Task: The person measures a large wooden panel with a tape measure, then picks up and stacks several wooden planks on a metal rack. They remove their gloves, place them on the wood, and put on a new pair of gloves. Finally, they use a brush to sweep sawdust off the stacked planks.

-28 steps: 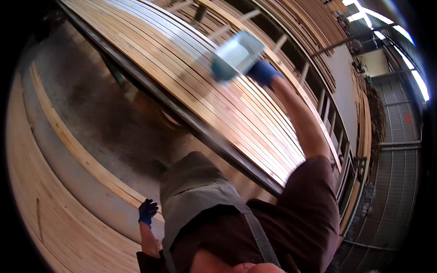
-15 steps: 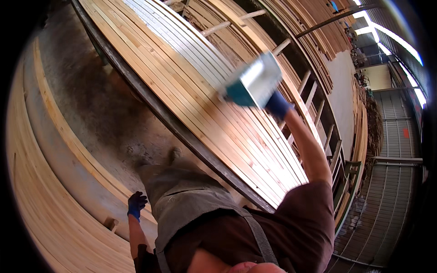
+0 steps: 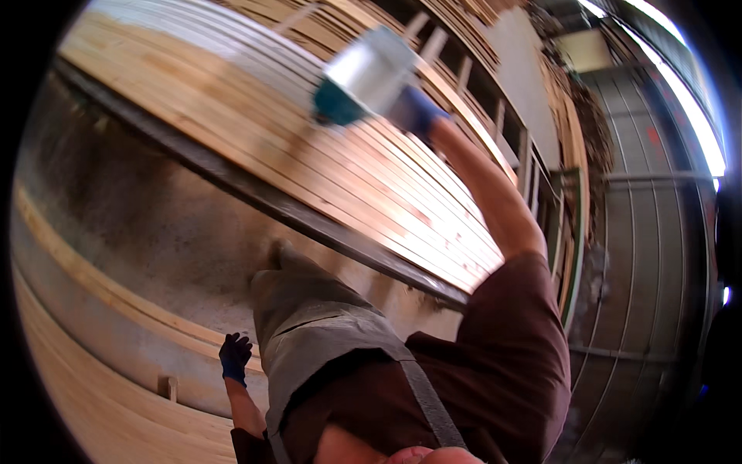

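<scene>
My right hand [image 3: 418,114], in a dark blue glove, is closed round a box-shaped spreader [image 3: 369,71] with a teal lower edge and a pale inside. The spreader is blurred by motion and tilted. It is over a row of long, narrow wood strips [image 3: 263,124]; whether it touches them I cannot tell. A whitish, wet-looking coat [image 3: 189,35] covers part of the strips toward the far left. Down at my left side hangs my left hand [image 3: 235,357], also gloved in dark blue, its fingers loosely apart and holding nothing.
A dark rail [image 3: 232,179] edges the near side of the strips. Behind them stands a wooden rack [image 3: 464,73] with crosspieces and stacked boards. More lumber [image 3: 100,394] lies at lower left, beside the dusty floor [image 3: 147,201]. A metal-barred wall [image 3: 641,224] rises at right.
The whole view has turned, shifting the strips and rack. My right hand and the spreader now appear farther up and left in the picture. My left hand still hangs at my side.
</scene>
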The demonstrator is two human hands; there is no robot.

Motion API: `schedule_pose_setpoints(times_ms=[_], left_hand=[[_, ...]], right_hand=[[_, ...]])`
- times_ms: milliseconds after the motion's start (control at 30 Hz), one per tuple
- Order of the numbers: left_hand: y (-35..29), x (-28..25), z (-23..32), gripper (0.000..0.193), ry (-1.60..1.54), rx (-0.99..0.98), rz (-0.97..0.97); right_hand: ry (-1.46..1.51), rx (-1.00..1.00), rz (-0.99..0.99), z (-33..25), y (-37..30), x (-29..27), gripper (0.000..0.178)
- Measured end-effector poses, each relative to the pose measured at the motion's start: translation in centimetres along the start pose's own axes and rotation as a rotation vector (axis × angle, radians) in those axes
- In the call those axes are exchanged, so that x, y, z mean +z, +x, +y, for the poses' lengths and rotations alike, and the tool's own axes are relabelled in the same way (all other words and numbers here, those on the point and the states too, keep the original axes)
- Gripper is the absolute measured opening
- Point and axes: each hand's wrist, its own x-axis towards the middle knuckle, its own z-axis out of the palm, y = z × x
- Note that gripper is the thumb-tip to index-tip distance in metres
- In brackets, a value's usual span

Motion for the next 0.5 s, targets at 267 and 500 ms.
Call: schedule_pose_setpoints(times_ms=[267,500], left_hand=[[-0.9,0.5,-9.5,0.053,0.041,0.105,0.111],[1.3,4.4,-27.6,0.060,0.197,0.008,0.114]], right_hand=[[-0.020,0.232,0.015,2.0,-8.8,-0.1,0.034],[-0.019,0.178,-0.013,21.2,-31.1,-4.3,0.031]])
